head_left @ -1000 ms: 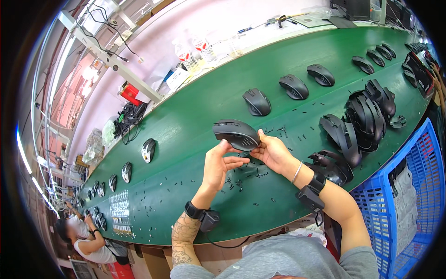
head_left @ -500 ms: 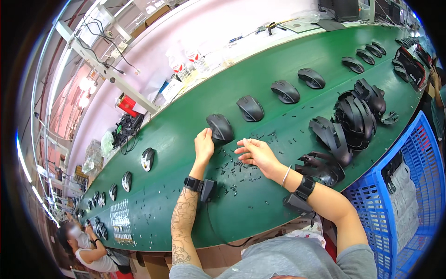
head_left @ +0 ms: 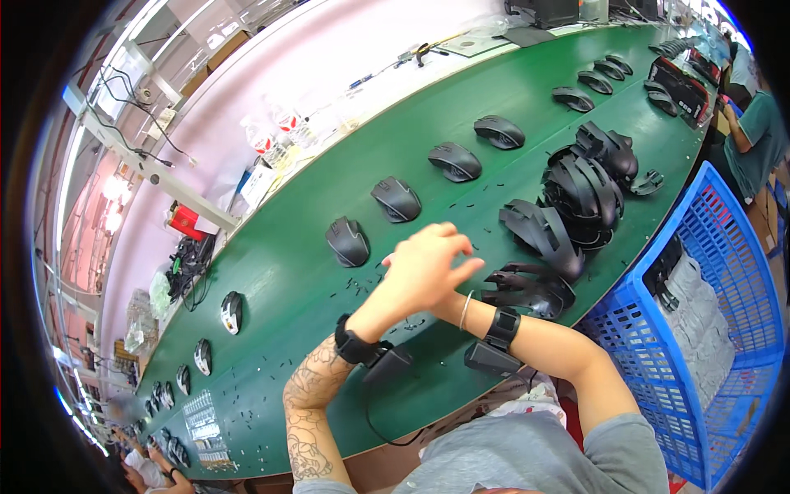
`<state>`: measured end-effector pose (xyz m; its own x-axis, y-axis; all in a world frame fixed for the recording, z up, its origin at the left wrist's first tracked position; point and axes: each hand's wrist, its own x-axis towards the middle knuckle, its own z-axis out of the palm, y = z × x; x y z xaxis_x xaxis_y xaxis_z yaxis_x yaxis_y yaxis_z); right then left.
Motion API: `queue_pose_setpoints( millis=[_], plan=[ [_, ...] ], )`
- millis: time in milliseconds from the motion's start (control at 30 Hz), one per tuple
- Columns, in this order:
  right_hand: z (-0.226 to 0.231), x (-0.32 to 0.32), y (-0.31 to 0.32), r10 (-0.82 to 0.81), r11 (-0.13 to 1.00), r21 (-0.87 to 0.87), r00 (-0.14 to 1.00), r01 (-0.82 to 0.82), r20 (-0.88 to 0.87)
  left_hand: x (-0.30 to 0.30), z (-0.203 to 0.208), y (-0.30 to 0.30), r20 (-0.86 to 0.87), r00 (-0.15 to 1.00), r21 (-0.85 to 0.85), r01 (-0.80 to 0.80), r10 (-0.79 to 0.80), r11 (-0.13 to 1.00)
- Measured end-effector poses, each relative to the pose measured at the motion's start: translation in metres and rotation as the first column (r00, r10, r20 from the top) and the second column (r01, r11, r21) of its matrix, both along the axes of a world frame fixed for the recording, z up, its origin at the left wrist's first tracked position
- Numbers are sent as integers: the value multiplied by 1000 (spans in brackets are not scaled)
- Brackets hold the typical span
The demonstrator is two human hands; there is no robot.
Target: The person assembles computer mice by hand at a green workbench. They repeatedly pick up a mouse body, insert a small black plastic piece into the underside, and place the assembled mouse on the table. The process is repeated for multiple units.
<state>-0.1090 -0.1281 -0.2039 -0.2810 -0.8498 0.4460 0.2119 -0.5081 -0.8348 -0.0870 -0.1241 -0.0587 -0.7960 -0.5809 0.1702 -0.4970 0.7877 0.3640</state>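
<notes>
My left hand [head_left: 424,267] reaches to the right across my right hand [head_left: 448,306], above the green work surface [head_left: 288,317]. The left thumb stands apart from its bent fingers, and nothing shows between them. Most of the right hand, including nearly all its fingers, is hidden beneath the left. Just left of the hands rests a black computer mouse [head_left: 348,242], untouched, with another mouse [head_left: 397,199] beyond it. Small black pieces [head_left: 358,286] lie scattered by the left wrist. To the right are loose black mouse shells [head_left: 539,235], close to the right forearm.
Several more mice [head_left: 454,162] form a row toward the far right. A nested pile of black shells [head_left: 583,198] stands right of my hands. A blue plastic basket [head_left: 650,329] sits beside the table at right. Mice with pale parts [head_left: 233,313] lie at left. Other people sit farther along.
My left hand has left the nearest black mouse and swung right, over the right hand. The whole view has turned, so the table's things appear shifted left.
</notes>
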Motion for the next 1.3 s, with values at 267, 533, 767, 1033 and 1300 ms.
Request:
queue_pose_setpoints(
  millis=[267, 533, 767, 1033, 1300],
  plan=[
    [6, -17, -1, 408, 849, 289, 897, -442, 172, -24, -4, 17, 188, 982, 164, -53, 21, 985],
    [9, 6, 4, 355, 910, 31, 816, -413, 455, -1, -2, 34, -335, 936, 144, -62, 108, 988],
    [41, -18, -2, 306, 814, 314, 821, -488, 483, 62, 19, 33, -770, 541, 409, 13, 338, 912],
    [91, -25, 16, 556, 803, 110, 803, -586, 217, 136, 0, 12, -832, 344, 490, 89, 435, 867],
    [89, -21, 21, 515, 856, 154, 835, -493, -192, 148, -24, 5, -777, 434, 553, 128, 455, 823]
  ],
)
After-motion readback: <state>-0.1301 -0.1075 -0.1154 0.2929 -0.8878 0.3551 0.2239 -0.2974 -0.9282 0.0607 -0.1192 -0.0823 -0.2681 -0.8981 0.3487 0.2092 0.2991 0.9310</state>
